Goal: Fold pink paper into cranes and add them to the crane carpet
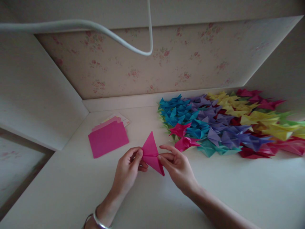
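A folded pink sheet of origami paper (150,147) is held between both hands above the white table. It has a pointed top, a crease across the middle and a pointed lower flap. My left hand (132,163) pinches its left corner between thumb and fingers. On the other side, my right hand (175,165) grips the right edge near the crease, its index finger raised off the paper. Left of the hands lies a stack of flat pink paper (108,140). Two finished pink origami pieces (184,141) sit just beyond my right hand.
A large heap of folded paper pieces in blue (176,111), purple (228,133), yellow (262,121) and red covers the table's back right. Overhead hangs a white cable (119,39). A white side panel (43,73) stands at left, with a floral wall (143,66) behind.
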`<state>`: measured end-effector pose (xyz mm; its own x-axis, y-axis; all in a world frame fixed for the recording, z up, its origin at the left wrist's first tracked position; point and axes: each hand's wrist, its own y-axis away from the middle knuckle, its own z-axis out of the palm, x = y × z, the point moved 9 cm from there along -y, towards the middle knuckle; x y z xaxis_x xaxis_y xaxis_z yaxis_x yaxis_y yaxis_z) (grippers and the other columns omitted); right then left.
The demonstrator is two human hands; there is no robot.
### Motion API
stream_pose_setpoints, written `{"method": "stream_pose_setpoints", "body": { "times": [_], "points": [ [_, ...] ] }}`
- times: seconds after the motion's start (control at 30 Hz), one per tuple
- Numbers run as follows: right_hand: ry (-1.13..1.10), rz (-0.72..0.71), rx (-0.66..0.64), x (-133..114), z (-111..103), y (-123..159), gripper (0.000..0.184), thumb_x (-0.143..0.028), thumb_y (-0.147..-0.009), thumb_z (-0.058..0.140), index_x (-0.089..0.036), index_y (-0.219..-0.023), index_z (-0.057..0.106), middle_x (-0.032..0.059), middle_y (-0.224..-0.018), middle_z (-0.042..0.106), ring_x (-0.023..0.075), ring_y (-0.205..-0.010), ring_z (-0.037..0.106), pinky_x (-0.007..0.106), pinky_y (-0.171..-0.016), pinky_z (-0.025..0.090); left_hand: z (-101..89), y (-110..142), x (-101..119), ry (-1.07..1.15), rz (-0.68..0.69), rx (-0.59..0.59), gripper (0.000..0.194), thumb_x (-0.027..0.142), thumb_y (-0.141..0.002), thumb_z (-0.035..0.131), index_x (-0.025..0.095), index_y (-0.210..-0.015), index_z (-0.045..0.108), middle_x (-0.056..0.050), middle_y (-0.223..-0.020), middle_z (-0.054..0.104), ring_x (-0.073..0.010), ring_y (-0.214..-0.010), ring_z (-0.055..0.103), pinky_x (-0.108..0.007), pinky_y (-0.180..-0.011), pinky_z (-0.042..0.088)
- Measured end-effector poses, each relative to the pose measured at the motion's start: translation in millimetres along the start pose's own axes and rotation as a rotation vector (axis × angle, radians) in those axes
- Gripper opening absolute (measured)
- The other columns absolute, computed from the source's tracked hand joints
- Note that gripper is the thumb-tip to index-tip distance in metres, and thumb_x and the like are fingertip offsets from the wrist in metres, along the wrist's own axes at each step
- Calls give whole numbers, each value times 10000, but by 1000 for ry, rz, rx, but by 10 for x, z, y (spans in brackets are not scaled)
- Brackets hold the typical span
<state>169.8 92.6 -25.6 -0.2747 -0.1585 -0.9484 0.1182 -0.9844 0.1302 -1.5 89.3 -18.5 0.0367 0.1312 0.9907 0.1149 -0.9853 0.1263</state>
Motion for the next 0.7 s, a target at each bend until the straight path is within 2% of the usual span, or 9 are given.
{"method": "stream_pose_setpoints", "body": {
  "times": [0.2, 0.37, 0.7],
  "points": [
    [75, -45, 95, -84, -79, 1, 378, -375, -729, 790, -177, -996, 609, 51, -772, 782, 161, -617, 669, 234, -527, 465, 62, 17, -21, 90, -88, -33, 358, 469, -802, 710, 139, -936, 678, -28, -650, 720, -166, -591, 704, -235, -561, 590],
    [124, -104, 112, -125, -102, 15, 298, -357, -749, 781, -192, -938, 621, 53, -774, 781, 196, -682, 713, 263, -578, 523, 82, 23, -81, 165, -159, -43, 345, 462, -780, 741, 137, -881, 684, -48, -651, 740, -166, -596, 709, -230, -593, 585],
    [223, -200, 174, -200, -141, 56, 236, -334, -753, 784, -203, -881, 635, 44, -765, 771, 208, -707, 730, 292, -647, 577, 148, 26, -95, 225, -158, -128, 284, 427, -829, 709, 144, -811, 705, -32, -730, 738, -137, -667, 696, -214, -657, 585]
  ]
}}
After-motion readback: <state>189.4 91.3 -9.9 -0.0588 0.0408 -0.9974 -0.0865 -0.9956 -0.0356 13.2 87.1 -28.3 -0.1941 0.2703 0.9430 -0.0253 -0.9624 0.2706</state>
